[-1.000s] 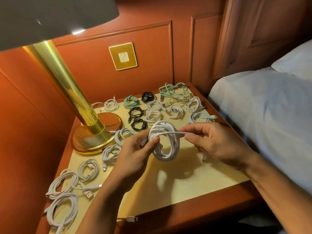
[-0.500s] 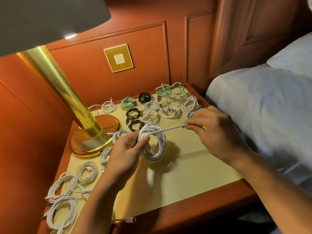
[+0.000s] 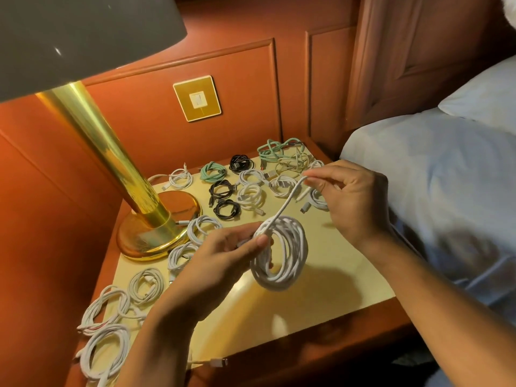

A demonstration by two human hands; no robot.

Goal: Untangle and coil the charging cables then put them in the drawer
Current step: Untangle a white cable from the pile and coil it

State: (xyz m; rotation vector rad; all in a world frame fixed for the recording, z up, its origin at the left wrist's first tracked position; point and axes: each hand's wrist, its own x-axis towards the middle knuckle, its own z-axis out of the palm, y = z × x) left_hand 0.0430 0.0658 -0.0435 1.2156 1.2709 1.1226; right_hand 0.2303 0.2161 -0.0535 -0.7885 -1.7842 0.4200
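Coiling is the step in hand, judging from how things lie. Along the left edge of the nightstand [image 3: 329,294] sit finished white coils [image 3: 89,356], with the brass lamp [image 3: 111,152] standing behind them. Further back are black coils [image 3: 242,164] and one green coil [image 3: 212,171], all wound.

The left hand [image 3: 220,258] is raised over the middle of the top; its thumb and fingers pinch the upper left rim of a thick white cable coil [image 3: 297,255], which hangs clear of the surface (its shadow falls on the top below). From that pinch a free tail [image 3: 284,205] runs up and to the right to the right hand [image 3: 354,202], whose fingertips are closed on the tail near its end. Behind that hand, in the far right corner, lies a tangle of green and pale cables [image 3: 275,148], not yet sorted. To the right of everything is the bed [image 3: 432,191].

The next move, as I judge it, calls for bringing the tail round the bundle or laying it on as a last loop while the left pinch holds the turns from springing apart; slack there would let the coil loosen. After that the tangle wants separating. The drawer is not in view, so stowing seems far off.

No writing can be read: the gold wall plate [image 3: 197,98] shows only a pale switch, and no brand or label can be made out on the cables or plugs.
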